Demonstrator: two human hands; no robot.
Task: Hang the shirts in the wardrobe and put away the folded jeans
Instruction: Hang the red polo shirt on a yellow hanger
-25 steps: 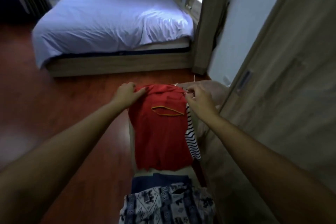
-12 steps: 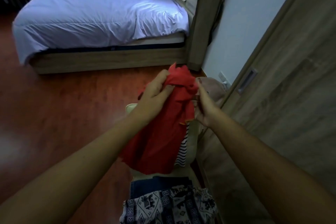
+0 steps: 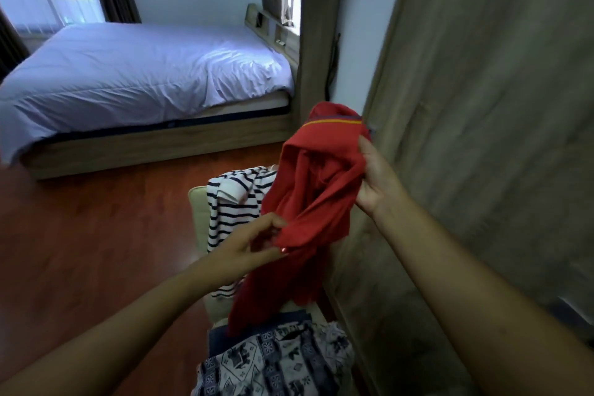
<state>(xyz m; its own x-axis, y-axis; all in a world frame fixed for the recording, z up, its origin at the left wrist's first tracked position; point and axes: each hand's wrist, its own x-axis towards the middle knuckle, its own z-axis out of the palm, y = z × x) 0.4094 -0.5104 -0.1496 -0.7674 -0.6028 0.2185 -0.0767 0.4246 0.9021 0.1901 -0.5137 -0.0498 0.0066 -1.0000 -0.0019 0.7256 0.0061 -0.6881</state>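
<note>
Red shirt bunched, gripped by left hand, right hand.

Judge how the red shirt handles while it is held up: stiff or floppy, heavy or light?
Probably floppy: the red shirt bunches and droops between the left hand and right hand. Likely light, since fingertip pinches seem enough. Its loose tail may drag on the striped shirt.

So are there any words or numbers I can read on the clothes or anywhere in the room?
None: no words or numbers can be read anywhere.
The red shirt has only a yellow stripe.
The patterned fabric shows pictures and shapes, not letters.
The striped shirt has plain stripes.
</note>
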